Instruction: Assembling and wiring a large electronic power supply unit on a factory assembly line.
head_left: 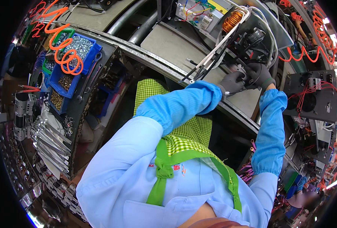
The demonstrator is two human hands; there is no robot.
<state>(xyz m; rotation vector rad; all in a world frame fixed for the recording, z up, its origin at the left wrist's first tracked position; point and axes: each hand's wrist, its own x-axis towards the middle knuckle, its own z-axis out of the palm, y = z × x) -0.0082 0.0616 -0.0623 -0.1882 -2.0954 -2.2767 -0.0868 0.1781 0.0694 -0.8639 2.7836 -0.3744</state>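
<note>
Both gloved hands up at the far edge of the bench, working close together on a black assembly with a copper coil near its top and white and black cables trailing down from it. Left hand in a grey glove, fingers curled and pressed together around something small and pale at the base of the assembly; cannot tell exactly what is pinched. Right hand in a dark glove, just beside the left, fingers wrapped against the lower part of the same black unit. Likely heavy and stiff in the body, with sharp metal corners, but fragile at the coil windings and the thin wires; best gripped by the solid black housing, never by the coil or the cables. Well apart, on the left of the bench, 2 or more blue bins of screws under an orange spiral hose. On the right, a second black panel with red wires.
</note>
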